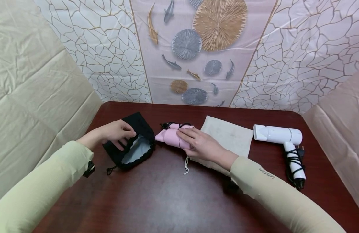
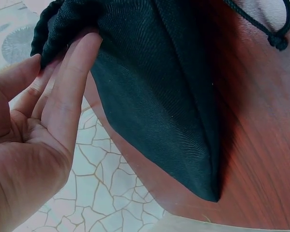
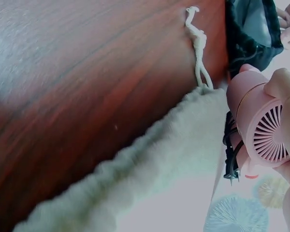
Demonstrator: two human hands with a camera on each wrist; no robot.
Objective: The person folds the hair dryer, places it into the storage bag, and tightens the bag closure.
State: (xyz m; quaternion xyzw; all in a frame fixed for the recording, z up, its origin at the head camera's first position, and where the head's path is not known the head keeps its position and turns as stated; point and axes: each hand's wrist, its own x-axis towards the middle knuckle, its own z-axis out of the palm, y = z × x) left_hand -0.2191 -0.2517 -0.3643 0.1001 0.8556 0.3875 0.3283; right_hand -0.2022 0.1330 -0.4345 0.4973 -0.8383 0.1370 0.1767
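Observation:
At the mouth of a black drawstring bag (image 1: pixel 138 124), my left hand (image 1: pixel 117 132) pinches the rim between thumb and fingers. The mouth gapes towards the right and shows a pale grey lining (image 1: pixel 137 150). My right hand (image 1: pixel 203 144) grips a pink hair dryer (image 1: pixel 173 138) by its barrel, the nozzle pointing at the bag's mouth. In the right wrist view the dryer's slatted rear vent (image 3: pixel 270 135) faces the camera. Its handle is folded along the far side of the barrel, with a black cord (image 1: pixel 166 125) wound on it.
A beige drawstring bag (image 1: pixel 226 134) lies flat under and beyond my right wrist, its white cord (image 1: pixel 186 165) trailing forward. On the right of the dark red table (image 1: pixel 167 200) lies a white hair dryer (image 1: pixel 278 135), black cord wrapped round its handle. Patterned cloth (image 1: pixel 115 48) hangs behind the table.

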